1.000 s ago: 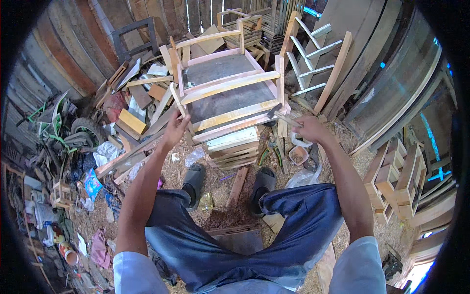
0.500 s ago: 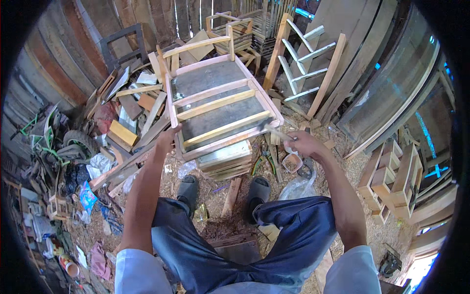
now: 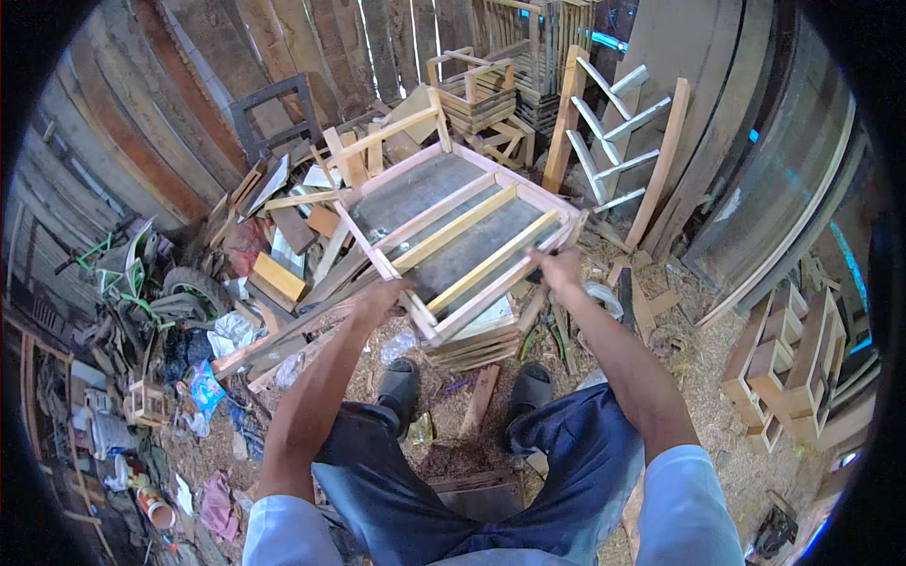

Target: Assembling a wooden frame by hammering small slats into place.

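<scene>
A rectangular wooden frame (image 3: pixel 456 218) with pale rails, yellowish crossbars and a dark panel lies tilted before me. Its near end sits over a stack of boards (image 3: pixel 477 347). My left hand (image 3: pixel 385 297) is closed on its near left side rail. At the near right corner, my right hand (image 3: pixel 561 271) grips the end rail, its thumb over the top. A light stick-like piece (image 3: pixel 579 228) rises beside that hand, with something dark under the fingers; I cannot tell whether this is the hammer. Pliers with coloured handles (image 3: pixel 526 343) lie partly hidden beside the stack.
Scrap wood (image 3: pixel 302 231) is heaped at the left, near a small green bike (image 3: pixel 132 274). A slatted rack (image 3: pixel 618 141) leans at the back right. Small wooden box frames (image 3: pixel 788 363) stand at the right. Shavings cover the floor (image 3: pixel 694 415) around my sandals (image 3: pixel 400 389).
My right hand, which held a hammer over the near right corner, now grips the frame there. The frame's near end has swung, and my left hand has shifted along its side.
</scene>
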The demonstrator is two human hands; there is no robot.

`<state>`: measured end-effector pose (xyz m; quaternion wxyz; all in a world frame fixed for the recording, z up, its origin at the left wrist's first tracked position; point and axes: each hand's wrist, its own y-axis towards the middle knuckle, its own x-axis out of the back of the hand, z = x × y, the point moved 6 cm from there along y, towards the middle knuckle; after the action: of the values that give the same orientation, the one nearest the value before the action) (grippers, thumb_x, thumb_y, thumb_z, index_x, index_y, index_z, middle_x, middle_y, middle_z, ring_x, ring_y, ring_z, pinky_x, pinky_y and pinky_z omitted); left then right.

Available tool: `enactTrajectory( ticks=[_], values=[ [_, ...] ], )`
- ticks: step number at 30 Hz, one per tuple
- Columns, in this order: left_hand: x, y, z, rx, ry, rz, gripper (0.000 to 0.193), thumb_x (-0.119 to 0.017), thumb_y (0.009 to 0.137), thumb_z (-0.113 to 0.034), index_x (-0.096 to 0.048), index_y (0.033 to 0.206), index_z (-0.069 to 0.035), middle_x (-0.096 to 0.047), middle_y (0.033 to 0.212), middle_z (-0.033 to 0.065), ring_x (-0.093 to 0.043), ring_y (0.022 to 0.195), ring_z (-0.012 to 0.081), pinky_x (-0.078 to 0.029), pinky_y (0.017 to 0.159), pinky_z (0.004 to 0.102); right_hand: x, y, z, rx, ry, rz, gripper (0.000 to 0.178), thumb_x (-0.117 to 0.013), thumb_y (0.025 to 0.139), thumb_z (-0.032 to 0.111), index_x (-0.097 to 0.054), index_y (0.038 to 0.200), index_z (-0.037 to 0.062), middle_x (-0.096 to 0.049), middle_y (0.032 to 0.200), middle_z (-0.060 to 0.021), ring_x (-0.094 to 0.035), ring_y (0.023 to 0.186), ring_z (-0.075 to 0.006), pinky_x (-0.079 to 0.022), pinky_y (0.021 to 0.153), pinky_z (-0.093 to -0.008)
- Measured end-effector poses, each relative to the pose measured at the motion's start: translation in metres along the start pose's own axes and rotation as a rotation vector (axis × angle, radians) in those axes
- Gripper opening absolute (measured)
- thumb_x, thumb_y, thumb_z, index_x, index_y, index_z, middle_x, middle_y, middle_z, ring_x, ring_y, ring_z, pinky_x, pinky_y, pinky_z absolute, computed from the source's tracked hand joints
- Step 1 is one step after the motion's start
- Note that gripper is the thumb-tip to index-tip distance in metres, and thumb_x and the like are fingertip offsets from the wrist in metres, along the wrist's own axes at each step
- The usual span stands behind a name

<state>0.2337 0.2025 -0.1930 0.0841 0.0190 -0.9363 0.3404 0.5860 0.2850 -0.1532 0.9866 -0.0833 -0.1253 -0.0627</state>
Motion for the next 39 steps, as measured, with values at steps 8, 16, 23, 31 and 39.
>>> enactTrajectory(
  ticks=[8, 16, 23, 31, 39],
  values=[
    [-0.077, -0.066, -0.069, -0.043, 0.756, 0.048, 0.055, -0.050, 0.087, -0.056, -0.070, 0.087, -0.004, -0.067, 0.087, 0.0187, -0.067, 0.079, 0.0292, -0.051, 0.080, 0.0383, 0.055, 0.059, -0.070, -0.142, 0.373, -0.073, 0.032, -0.065, 0.083, 0.012, -0.055, 0.110, -0.0031, -0.063, 0.096, -0.0134, -0.062, 0.081, -0.0213, -0.051, 0.069, -0.0356],
    [-0.047, 0.027, -0.119, -0.501, 0.999, -0.279, 0.042, -0.061, 0.081, -0.038, -0.062, 0.100, -0.001, -0.059, 0.110, 0.0250, -0.057, 0.105, 0.0372, -0.048, 0.087, 0.0415, 0.043, 0.049, -0.054, -0.155, 0.242, 0.030, 0.034, -0.065, 0.086, 0.022, -0.054, 0.108, -0.0023, -0.063, 0.099, -0.0150, -0.062, 0.090, -0.0266, -0.050, 0.074, -0.0385],
    [-0.049, 0.033, -0.098, -0.590, 1.067, -0.312, 0.030, -0.071, 0.070, -0.026, -0.064, 0.084, -0.001, -0.065, 0.084, 0.0221, -0.063, 0.082, 0.0368, -0.051, 0.074, 0.0420, 0.056, 0.071, -0.068, 0.035, -0.128, -0.289, 0.048, -0.070, 0.080, 0.032, -0.053, 0.104, -0.0062, -0.060, 0.102, -0.0263, -0.058, 0.099, -0.0403, -0.043, 0.087, -0.0443],
    [-0.045, -0.009, -0.049, -0.416, 1.114, -0.323, 0.032, -0.068, 0.072, -0.023, -0.062, 0.088, 0.003, -0.064, 0.092, 0.0224, -0.063, 0.087, 0.0359, -0.050, 0.080, 0.0418, 0.021, 0.027, 0.008, 0.057, -0.517, 0.009, 0.052, -0.061, 0.085, 0.042, -0.052, 0.103, -0.0067, -0.060, 0.100, -0.0288, -0.058, 0.095, -0.0435, -0.045, 0.083, -0.0466],
    [-0.193, -0.038, -0.130, -1.104, 1.035, -0.365, 0.067, -0.052, 0.082, -0.059, -0.046, 0.133, -0.016, -0.035, 0.142, 0.0159, -0.028, 0.133, 0.0384, -0.010, 0.105, 0.0659, 0.016, 0.016, 0.016, 0.056, -0.588, 0.087, 0.054, -0.058, 0.087, 0.041, -0.053, 0.103, -0.0109, -0.061, 0.097, -0.0313, -0.060, 0.094, -0.0432, -0.047, 0.083, -0.0452]
  ],
)
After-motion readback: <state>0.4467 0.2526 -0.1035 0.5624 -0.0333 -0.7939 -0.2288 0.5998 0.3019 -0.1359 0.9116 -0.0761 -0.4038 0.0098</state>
